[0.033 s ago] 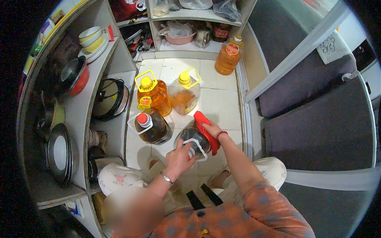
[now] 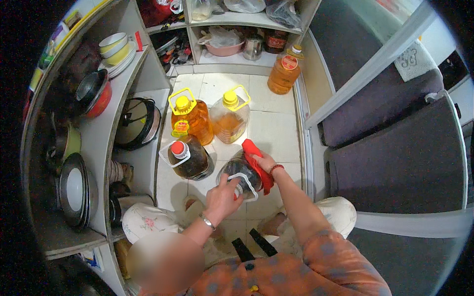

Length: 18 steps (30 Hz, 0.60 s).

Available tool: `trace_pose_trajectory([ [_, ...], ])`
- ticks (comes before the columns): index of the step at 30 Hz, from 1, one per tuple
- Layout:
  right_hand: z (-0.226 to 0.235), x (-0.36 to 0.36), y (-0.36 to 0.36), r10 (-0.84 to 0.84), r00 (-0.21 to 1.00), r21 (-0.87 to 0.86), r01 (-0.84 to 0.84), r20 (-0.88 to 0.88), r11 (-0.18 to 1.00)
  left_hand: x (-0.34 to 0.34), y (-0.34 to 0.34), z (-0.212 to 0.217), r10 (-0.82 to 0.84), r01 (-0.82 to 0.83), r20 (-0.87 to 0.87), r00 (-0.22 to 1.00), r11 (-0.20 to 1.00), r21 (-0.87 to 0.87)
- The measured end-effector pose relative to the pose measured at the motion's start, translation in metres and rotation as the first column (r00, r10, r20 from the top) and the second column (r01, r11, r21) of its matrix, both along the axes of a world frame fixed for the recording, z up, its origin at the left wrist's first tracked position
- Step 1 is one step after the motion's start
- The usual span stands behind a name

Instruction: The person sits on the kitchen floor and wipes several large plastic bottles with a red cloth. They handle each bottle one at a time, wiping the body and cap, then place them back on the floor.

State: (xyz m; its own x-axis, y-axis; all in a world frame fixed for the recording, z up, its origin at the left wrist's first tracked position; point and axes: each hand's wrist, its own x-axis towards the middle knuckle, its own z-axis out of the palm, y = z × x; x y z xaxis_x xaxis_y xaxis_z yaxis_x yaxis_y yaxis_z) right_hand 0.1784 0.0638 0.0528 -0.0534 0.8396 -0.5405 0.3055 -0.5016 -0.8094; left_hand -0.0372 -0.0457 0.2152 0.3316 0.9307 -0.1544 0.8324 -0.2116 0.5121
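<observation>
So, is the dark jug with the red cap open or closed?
Closed. The dark jug stands upright on the floor, with its red cap still on the neck.

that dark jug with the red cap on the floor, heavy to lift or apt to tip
The dark jug looks nearly full, so probably heavy for its size. Its broad base on the flat tiled floor suggests it resists tipping. Its white handle should give a firm grip; the plastic sides may be slick.

Floor centre: four jugs (image 2: 229, 116) clustered
Behind, right: fifth jug (image 2: 283, 75)
Left: shelves (image 2: 94, 143) holding pans (image 2: 94, 91)
</observation>
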Motion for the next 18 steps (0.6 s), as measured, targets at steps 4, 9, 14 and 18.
trace_pose_trajectory([
  [4,0.045,-0.020,-0.004,0.165,0.986,0.083,-0.161,-0.038,0.983,-0.002,-0.001,0.006,0.050,-0.050,-0.002,0.999,0.999,-0.009],
  [9,0.125,-0.043,-0.010,0.414,0.902,0.150,-0.396,-0.123,0.906,-0.006,0.005,-0.005,0.134,-0.137,0.081,0.988,0.990,0.033],
  [14,0.138,-0.041,-0.006,0.558,0.774,0.249,-0.628,0.298,0.737,0.002,0.011,0.003,0.188,-0.186,0.108,0.976,0.982,-0.025],
  [18,0.127,-0.045,-0.001,0.626,0.631,0.247,-0.767,0.458,0.592,0.002,0.010,0.000,0.174,-0.172,0.063,0.983,0.985,-0.031],
])
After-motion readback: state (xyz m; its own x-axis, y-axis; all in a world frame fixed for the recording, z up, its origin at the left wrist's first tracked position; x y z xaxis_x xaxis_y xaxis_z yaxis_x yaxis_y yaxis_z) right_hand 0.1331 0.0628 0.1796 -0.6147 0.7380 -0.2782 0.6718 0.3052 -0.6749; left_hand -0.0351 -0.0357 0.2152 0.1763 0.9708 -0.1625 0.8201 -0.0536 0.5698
